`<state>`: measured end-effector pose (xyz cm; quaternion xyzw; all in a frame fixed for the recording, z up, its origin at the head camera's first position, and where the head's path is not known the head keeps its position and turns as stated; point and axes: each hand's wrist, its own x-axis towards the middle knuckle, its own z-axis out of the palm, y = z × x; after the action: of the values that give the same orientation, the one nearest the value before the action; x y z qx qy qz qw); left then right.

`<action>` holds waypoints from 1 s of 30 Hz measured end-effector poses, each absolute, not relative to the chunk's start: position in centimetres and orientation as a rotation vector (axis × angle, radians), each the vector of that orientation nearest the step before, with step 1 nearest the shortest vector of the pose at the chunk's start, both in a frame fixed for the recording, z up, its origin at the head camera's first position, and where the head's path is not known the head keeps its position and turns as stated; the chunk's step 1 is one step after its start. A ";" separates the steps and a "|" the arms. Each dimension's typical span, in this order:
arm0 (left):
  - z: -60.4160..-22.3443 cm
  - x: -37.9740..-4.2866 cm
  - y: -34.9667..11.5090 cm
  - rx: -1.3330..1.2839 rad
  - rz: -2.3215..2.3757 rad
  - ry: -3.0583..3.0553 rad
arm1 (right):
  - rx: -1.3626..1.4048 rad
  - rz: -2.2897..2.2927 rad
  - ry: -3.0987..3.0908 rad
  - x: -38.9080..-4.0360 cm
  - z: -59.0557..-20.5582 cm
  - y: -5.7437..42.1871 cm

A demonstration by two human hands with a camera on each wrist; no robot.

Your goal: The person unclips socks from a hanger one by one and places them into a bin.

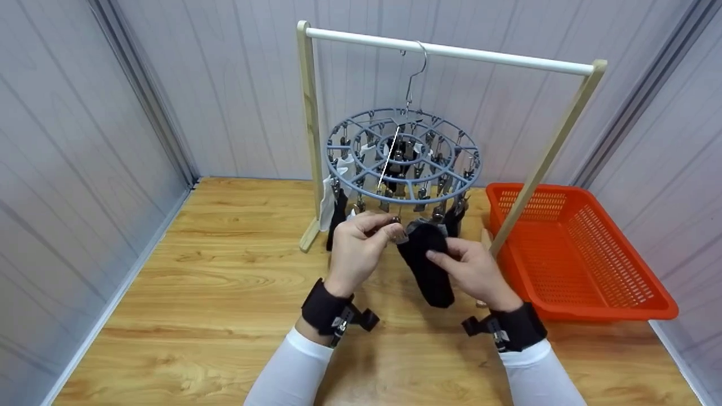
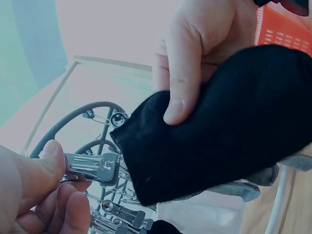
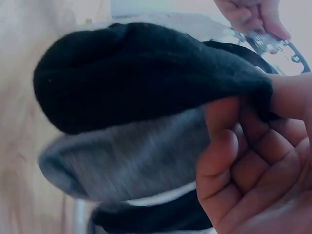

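A black sock point(image 1: 427, 265) hangs from the right hand point(image 1: 476, 268), which pinches it near its upper edge between thumb and fingers. The left hand point(image 1: 361, 245) pinches a metal clip point(image 2: 92, 166) of the round hanger between thumb and forefinger. The clip's end lies right beside the sock's edge in the left wrist view; whether it touches the cloth I cannot tell. The blue-grey round clip hanger point(image 1: 403, 200) hangs just above both hands. A grey sock point(image 3: 136, 153) shows behind the black one in the right wrist view.
The hanger hooks over a white rod point(image 1: 496, 55) on a wooden stand point(image 1: 309, 113). White and black socks hang from several of its clips, among them a white one point(image 1: 327, 203) at left. An orange basket point(image 1: 569, 313) stands at right, behind the stand's right leg.
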<state>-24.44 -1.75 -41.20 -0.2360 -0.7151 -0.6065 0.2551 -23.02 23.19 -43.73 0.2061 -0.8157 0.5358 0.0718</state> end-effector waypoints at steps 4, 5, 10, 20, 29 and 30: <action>-41.1 -24.4 -1.7 -0.629 -1.646 -1.939 | 0.658 1.500 -2.467 -23.0 -43.2 24.3; -41.1 -24.4 -1.7 -0.625 -1.648 -1.939 | 0.664 1.474 -2.471 -22.9 -43.0 24.6; -41.1 -24.4 -1.6 -0.613 -1.659 -1.952 | 0.654 1.373 -2.484 -22.6 -42.3 25.8; -40.9 -24.2 -1.4 -0.603 -1.614 -2.010 | 0.536 1.375 -2.465 -22.0 -41.2 28.3; -39.8 -23.2 -1.6 -0.614 -1.482 -2.113 | 0.426 1.395 -2.427 -21.8 -40.4 30.4; -39.7 -23.1 -1.6 -0.611 -1.453 -2.113 | 0.419 1.397 -2.423 -21.7 -40.4 30.6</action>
<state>-23.10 -1.63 -39.74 -0.2245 -0.7762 -0.5336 0.2499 -21.75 30.61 -40.38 0.1462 -0.8463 0.4879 0.1563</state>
